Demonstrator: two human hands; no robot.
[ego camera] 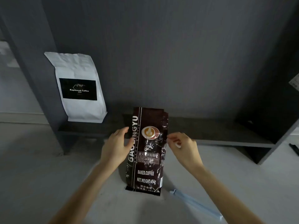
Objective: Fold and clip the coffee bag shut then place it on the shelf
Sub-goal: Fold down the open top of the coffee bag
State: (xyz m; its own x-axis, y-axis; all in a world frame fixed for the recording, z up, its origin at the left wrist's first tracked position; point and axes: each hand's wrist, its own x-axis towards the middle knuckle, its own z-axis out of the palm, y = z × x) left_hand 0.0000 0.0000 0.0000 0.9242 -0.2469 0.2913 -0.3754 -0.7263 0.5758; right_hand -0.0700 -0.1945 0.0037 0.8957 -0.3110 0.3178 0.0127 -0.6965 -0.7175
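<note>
A dark brown glossy coffee bag (148, 160) stands upright on the pale counter, its top edge level with the dark shelf (210, 131) behind it. My left hand (117, 147) rests against the bag's left side, fingers spread. My right hand (182, 146) hovers at the bag's right edge with fingertips pinched near the foil; whether it touches the bag I cannot tell. A long pale blue clip (195, 203) lies flat on the counter to the right of the bag's base, away from both hands.
A white coffee bag with a black label (79, 88) stands at the shelf's left end against a dark upright panel. The dark back wall rises behind the shelf. A black object (294, 148) lies at the far right edge.
</note>
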